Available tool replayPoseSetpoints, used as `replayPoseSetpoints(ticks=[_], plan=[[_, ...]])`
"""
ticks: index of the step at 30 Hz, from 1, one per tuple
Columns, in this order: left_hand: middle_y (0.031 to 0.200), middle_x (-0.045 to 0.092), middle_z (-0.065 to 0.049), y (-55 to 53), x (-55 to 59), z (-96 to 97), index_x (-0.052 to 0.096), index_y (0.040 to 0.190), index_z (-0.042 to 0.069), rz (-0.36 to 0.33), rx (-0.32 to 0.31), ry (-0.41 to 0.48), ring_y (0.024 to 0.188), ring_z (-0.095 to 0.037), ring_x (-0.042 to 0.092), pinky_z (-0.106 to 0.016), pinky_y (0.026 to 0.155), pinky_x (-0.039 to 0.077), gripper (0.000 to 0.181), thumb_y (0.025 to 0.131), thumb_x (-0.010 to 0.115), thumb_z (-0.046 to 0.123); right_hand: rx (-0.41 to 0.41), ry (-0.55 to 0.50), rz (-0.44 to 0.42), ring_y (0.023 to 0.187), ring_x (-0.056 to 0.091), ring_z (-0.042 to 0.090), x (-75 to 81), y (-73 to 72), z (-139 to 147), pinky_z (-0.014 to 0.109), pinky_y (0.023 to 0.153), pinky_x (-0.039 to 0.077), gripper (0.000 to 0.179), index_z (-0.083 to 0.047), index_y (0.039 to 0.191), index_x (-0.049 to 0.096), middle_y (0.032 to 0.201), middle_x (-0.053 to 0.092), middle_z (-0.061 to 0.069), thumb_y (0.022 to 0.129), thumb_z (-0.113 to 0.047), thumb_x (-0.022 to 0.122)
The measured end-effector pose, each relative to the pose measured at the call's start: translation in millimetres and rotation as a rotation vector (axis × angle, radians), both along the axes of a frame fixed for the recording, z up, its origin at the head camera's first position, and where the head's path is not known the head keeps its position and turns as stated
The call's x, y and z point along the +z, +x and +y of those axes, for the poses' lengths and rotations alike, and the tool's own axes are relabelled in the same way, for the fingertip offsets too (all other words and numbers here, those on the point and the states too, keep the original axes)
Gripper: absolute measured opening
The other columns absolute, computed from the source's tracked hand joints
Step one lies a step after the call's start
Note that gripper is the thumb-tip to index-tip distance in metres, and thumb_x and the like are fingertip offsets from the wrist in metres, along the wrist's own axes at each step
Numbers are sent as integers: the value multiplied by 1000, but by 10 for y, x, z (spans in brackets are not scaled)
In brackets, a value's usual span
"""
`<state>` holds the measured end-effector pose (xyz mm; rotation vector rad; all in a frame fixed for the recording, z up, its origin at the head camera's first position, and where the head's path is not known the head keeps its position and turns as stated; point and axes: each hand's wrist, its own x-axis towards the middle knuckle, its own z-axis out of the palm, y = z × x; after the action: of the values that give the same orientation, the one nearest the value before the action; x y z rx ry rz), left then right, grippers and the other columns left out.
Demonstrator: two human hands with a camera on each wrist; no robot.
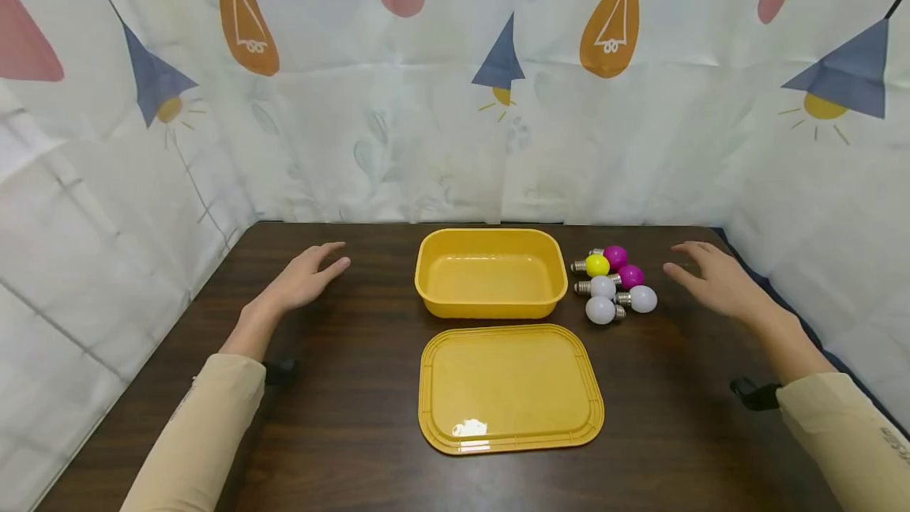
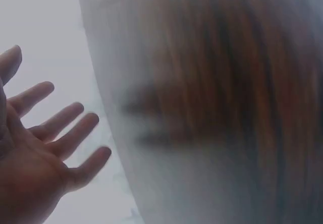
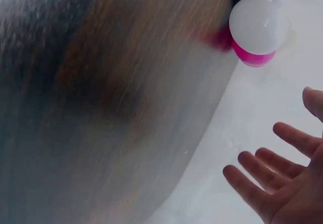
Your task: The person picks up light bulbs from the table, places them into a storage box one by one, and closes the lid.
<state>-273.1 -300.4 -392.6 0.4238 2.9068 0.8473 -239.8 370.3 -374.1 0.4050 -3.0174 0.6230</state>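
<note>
The light bulbs point(image 1: 643, 299) lie in a loose cluster just past the right fingertips, on their left. Closest to those fingers are a white one and a magenta bulb point(image 1: 631, 276); behind them sit a second magenta, a yellow bulb point(image 1: 597, 265) and two more whites, several of them touching. The right hand point(image 1: 714, 279) is clear of them all, its fingers relaxed and well spread, gaps showing between them, the thumb standing apart; it holds nothing.

Further left of the right fingers, beyond the bulbs, is a yellow tub point(image 1: 490, 310). It sits between the two hands, well apart from the fingers of each. Nearer the person than either set of fingertips lies a flat yellow tray point(image 1: 512, 385), just beside the tub.

Across from there, the left hand point(image 1: 304, 275) points its fingers inward toward the tub, loosely straight and fanned apart, thumb separate, likewise holding nothing. Both hands are over a dark wooden table point(image 1: 355, 433). Behind the fingers rises a pale cloth point(image 1: 426, 125) printed with lamps and bulbs; behind each wrist comes a beige sleeve point(image 1: 202, 433).
</note>
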Motion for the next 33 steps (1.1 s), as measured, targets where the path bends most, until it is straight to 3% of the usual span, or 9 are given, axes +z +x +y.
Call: replayPoseSetpoints(ticks=[7, 14, 19, 25, 33], plan=[[149, 47, -25, 4, -22, 145, 39, 156, 5, -46, 3, 126, 133, -45, 45, -64, 103, 42, 66, 108, 47, 49, 12, -66, 51, 124, 48, 52, -12, 40, -45, 69, 95, 42, 53, 6, 141, 51, 141, 46, 32, 108, -35, 54], [144, 53, -22, 60, 46, 344, 49, 149, 3, -116, 15, 287, 123, -40, 55, -56, 98, 50, 55, 108, 53, 41, 7, -112, -7, 119, 54, 46, -3, 100, -95, 65, 90, 48, 52, 2, 140, 53, 131, 58, 27, 108, -38, 55], [145, 50, -24, 65, 75, 476, 49, 147, -1, -197, 27, 453, 131, -40, 53, -53, 103, 50, 53, 108, 56, 33, 14, -134, -40, 121, 55, 44, 38, 123, -157, 65, 92, 50, 50, 1, 139, 54, 131, 60, 24, 107, -38, 56], [152, 41, -27, 70, 88, 622, 43, 149, -6, -315, 28, 628, 134, -43, 49, -47, 100, 53, 53, 109, 56, 26, 19, -147, -70, 121, 56, 42, 55, 133, -194, 65, 94, 49, 46, -1, 136, 56, 130, 61, 22, 107, -36, 58], [151, 41, -30, 78, 64, 773, 40, 150, -8, -412, 32, 752, 132, -45, 50, -40, 97, 55, 49, 110, 52, 17, 36, -135, -123, 120, 55, 40, -2, 135, -201, 62, 93, 50, 48, -1, 136, 56, 130, 62, 22, 103, -36, 65]])
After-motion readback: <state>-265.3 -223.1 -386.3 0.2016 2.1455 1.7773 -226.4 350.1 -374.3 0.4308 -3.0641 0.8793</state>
